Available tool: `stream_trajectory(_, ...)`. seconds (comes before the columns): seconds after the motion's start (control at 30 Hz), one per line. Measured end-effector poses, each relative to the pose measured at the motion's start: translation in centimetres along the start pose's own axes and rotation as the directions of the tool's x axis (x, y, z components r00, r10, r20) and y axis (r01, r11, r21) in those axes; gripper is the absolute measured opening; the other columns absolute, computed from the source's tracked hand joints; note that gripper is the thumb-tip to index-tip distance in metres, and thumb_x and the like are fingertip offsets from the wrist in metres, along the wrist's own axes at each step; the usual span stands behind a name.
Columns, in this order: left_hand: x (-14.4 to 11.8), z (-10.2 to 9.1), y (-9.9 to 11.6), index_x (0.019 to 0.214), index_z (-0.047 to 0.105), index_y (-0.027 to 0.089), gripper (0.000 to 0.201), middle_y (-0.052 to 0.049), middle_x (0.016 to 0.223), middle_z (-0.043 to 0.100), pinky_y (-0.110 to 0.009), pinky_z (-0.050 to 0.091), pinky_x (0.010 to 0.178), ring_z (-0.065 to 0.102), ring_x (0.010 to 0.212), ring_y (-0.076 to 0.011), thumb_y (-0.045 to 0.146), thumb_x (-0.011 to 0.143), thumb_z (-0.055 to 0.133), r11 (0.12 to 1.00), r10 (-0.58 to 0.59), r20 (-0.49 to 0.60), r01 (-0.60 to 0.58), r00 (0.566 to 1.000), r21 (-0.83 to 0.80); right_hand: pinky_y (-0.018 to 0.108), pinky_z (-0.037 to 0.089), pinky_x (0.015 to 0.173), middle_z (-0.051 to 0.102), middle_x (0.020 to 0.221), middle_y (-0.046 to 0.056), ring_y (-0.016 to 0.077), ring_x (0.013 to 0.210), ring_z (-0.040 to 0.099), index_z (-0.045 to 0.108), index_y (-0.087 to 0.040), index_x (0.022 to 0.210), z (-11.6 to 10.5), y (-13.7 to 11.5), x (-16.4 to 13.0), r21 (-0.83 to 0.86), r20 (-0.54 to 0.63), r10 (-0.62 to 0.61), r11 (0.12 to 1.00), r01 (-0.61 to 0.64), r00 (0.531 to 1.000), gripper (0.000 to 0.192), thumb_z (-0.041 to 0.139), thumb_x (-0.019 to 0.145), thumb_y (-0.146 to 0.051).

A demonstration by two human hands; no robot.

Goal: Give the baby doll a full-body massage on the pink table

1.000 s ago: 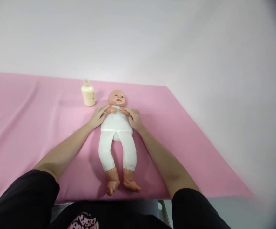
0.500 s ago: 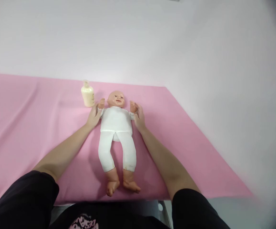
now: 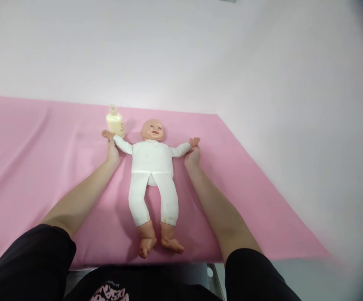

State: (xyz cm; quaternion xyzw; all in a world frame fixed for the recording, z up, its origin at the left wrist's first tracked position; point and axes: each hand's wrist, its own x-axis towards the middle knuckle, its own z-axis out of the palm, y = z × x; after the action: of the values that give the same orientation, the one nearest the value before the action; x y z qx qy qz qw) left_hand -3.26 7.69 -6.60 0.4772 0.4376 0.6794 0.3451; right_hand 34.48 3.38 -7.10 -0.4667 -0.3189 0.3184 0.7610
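A baby doll [image 3: 152,156] in a white top and trousers lies on its back, head away from me, feet bare towards me. Both its arms are stretched out sideways. My left hand [image 3: 112,152] is closed round the doll's arm near the wrist, on the left, just in front of a pump bottle [image 3: 115,121] of pale yellow liquid. On the right, my right hand [image 3: 193,156] grips the doll's other arm close to its hand. The doll's sleeves hide some of my fingers.
A pink cloth [image 3: 43,167] with soft creases covers the table. Behind it and to the right rises a plain white wall [image 3: 181,54]. The table's near edge is close to my body.
The doll's arms have gone from bent up beside its head to spread out wide. My left hand moved left and my right hand moved right with them.
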Motion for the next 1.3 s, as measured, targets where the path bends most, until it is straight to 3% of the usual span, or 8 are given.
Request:
stream_trajectory(0.13, -1.1, 0.5, 1.8, 0.129, 0.049, 0.022, 0.038, -0.015, 0.135, 0.062, -0.048, 0.051, 0.112, 0.063, 0.131, -0.0269, 0.050, 0.108, 0.035, 0.992, -0.122, -0.095, 0.117, 0.988, -0.055, 0.054, 0.054, 0.108, 0.053, 0.151, 0.011, 0.0242, 0.129, 0.062, 0.051, -0.023, 0.138, 0.6, -1.6, -1.2, -0.035, 0.014, -0.004, 0.999, 0.004, 1.000, 0.061, 0.044, 0.078, -0.031)
stream_trajectory(0.3, -3.4, 1.2, 4.9, 0.134, 0.053, 0.024, 0.055, -0.013, 0.142, 0.061, -0.045, 0.045, 0.119, 0.058, 0.135, -0.0266, 0.067, 0.099, 0.050, 0.995, 0.079, 0.129, -0.086, 0.988, 0.053, 0.050, 0.047, 0.117, 0.052, 0.155, 0.009, 0.0223, 0.140, 0.055, 0.046, -0.026, 0.142, 1.9, -3.7, -3.5, -0.069, 0.179, -0.236, 0.965, 0.251, 0.955, 0.059, 0.047, 0.083, -0.027)
stream_trajectory(0.5, -4.8, 1.9, 6.3, 0.141, 0.059, 0.020, 0.061, -0.017, 0.138, 0.063, -0.054, 0.039, 0.119, 0.057, 0.131, -0.0340, 0.064, 0.100, 0.049, 0.784, 0.223, 0.684, -0.544, 0.695, 0.298, 0.052, 0.044, 0.118, 0.070, 0.134, 0.008, 0.0274, 0.129, 0.063, 0.064, -0.027, 0.129, 2.8, -4.7, -5.7, -0.200, 0.664, -0.303, 0.809, 0.553, 0.684, 0.044, 0.058, 0.085, -0.030)
stream_trajectory(0.63, -4.7, 2.0, 6.1, 0.143, 0.061, 0.023, 0.053, -0.015, 0.135, 0.064, -0.053, 0.041, 0.116, 0.056, 0.127, -0.0330, 0.054, 0.102, 0.048, 0.713, 0.229, 0.725, -0.619, 0.649, 0.329, 0.054, 0.045, 0.115, 0.074, 0.130, 0.006, 0.0291, 0.122, 0.066, 0.068, -0.028, 0.127, 2.9, -5.1, -6.1, -0.231, 0.778, -0.291, 0.692, 0.684, 0.557, 0.045, 0.055, 0.084, -0.024)
stream_trajectory(0.83, -4.7, 1.9, 6.1, 0.144, 0.060, 0.022, 0.056, -0.015, 0.136, 0.064, -0.053, 0.041, 0.116, 0.056, 0.128, -0.0331, 0.056, 0.101, 0.048, 0.724, 0.215, 0.717, -0.601, 0.662, 0.338, 0.055, 0.045, 0.115, 0.073, 0.132, 0.007, 0.0298, 0.124, 0.065, 0.066, -0.028, 0.127, 2.9, -5.2, -6.1, -0.244, 0.759, -0.284, 0.710, 0.660, 0.586, 0.044, 0.056, 0.084, -0.027)
stream_trajectory(1.03, -4.9, 1.9, 6.7, 0.143, 0.056, 0.021, 0.064, -0.017, 0.139, 0.063, -0.054, 0.038, 0.120, 0.057, 0.132, -0.0335, 0.066, 0.098, 0.051, 0.831, 0.247, 0.602, -0.485, 0.759, 0.271, 0.051, 0.045, 0.118, 0.069, 0.136, 0.008, 0.0265, 0.129, 0.061, 0.060, -0.027, 0.131, 2.9, -4.7, -6.3, -0.240, 0.656, -0.275, 0.807, 0.539, 0.703, 0.046, 0.056, 0.085, -0.029)
stream_trajectory(1.17, -4.8, 1.8, 6.5, 0.140, 0.053, 0.021, 0.062, -0.016, 0.143, 0.060, -0.048, 0.039, 0.122, 0.055, 0.138, -0.0299, 0.068, 0.100, 0.048, 0.939, 0.242, 0.393, -0.316, 0.887, 0.135, 0.047, 0.041, 0.123, 0.058, 0.148, 0.010, 0.0236, 0.140, 0.054, 0.051, -0.026, 0.139, 2.9, -4.5, -6.0, -0.147, 0.519, -0.305, 0.888, 0.435, 0.798, 0.050, 0.055, 0.089, -0.035)
stream_trajectory(1.3, -3.8, 1.6, 5.8, 0.133, 0.051, 0.022, 0.043, -0.014, 0.145, 0.059, -0.042, 0.043, 0.120, 0.056, 0.139, -0.0255, 0.054, 0.105, 0.050, 1.000, 0.008, 0.068, -0.006, 0.998, -0.025, 0.049, 0.039, 0.125, 0.048, 0.158, 0.009, 0.0218, 0.147, 0.048, 0.044, -0.026, 0.142, 2.5, -4.0, -4.7, -0.076, 0.298, -0.300, 0.939, 0.335, 0.906, 0.055, 0.051, 0.087, -0.032)
